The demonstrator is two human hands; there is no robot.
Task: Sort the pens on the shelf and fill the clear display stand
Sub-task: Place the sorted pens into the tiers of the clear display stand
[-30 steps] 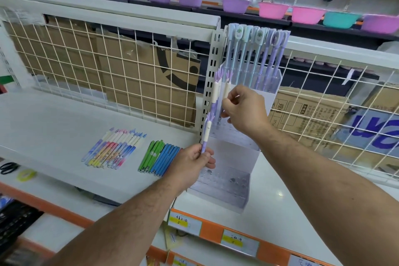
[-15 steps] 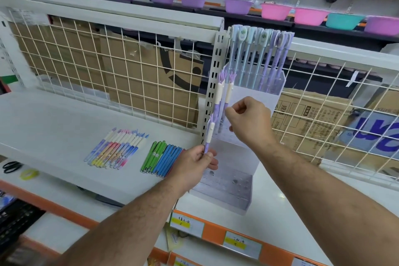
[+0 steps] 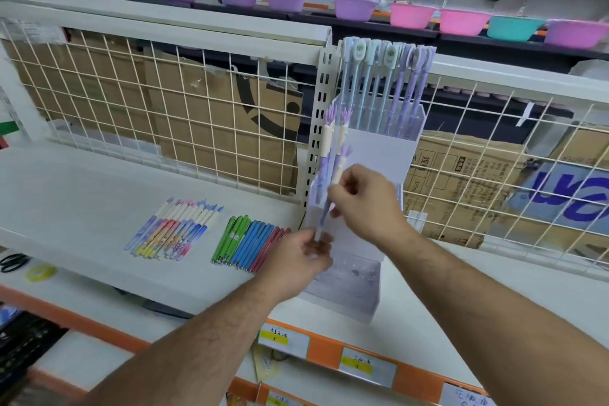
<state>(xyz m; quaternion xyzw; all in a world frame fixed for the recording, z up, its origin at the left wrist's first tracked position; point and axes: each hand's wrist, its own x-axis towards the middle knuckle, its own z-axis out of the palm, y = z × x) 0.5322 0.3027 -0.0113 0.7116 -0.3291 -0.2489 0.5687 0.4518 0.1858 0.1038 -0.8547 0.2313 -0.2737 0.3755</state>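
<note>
Shelf, white, orange front strip with price labels.

Clear display stand: stepped, upright on the shelf at centre, its back against the wire grid and just beside the slotted post. Back tier: tall pens, pale blue and purple, round tops, standing close together. Middle tier: two crowned pens, purple and cream, at the left end. Front tier: drilled holes showing.

Purple pen: one, held in front of the stand, slanting from upper right to lower left.

Right hand: grip pinching the purple pen at mid-length, thumb against fingers. It covers much of the stand's middle tier.

Left hand: grip curled round the pen's lower tip; blurred, so the exact finger hold cannot be told. It covers the stand's front left corner.

Patterned pens: one row, flat on the shelf, well left of the stand.

Solid-colour pens: one row of green, blue and red, flat, between the patterned pens and the left hand; the red ones reach that hand.

Behind the grid: cardboard boxes.

Far shelving: bowls, teal, purple, pink, in a line.

Lower left edge: scissors, yellow tape roll.
</note>
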